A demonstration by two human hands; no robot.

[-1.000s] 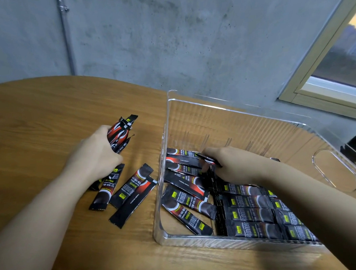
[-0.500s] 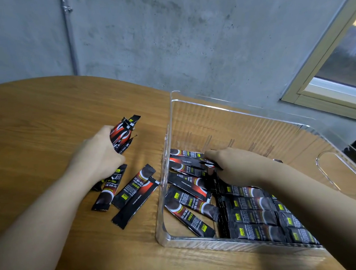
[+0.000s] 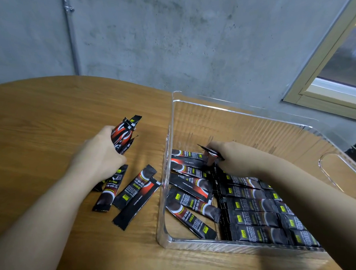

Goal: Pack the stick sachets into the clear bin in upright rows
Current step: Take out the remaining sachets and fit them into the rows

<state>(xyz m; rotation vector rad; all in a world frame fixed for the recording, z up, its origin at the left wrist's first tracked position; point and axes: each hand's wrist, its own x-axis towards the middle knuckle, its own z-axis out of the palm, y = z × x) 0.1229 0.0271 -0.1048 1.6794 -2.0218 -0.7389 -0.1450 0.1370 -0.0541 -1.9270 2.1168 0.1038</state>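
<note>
On the wooden table (image 3: 37, 113), the left hand (image 3: 98, 157) clutches a bundle of stick sachets (image 3: 124, 133) beside the clear bin (image 3: 173, 122), while the right hand (image 3: 228, 157) pinches one sachet (image 3: 210, 152) inside it above sachets lying flat.

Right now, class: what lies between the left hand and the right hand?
In the head view, between the left hand and right hand: bare wooden table, then the clear bin's left wall, then loose sachets lying flat inside.
</note>
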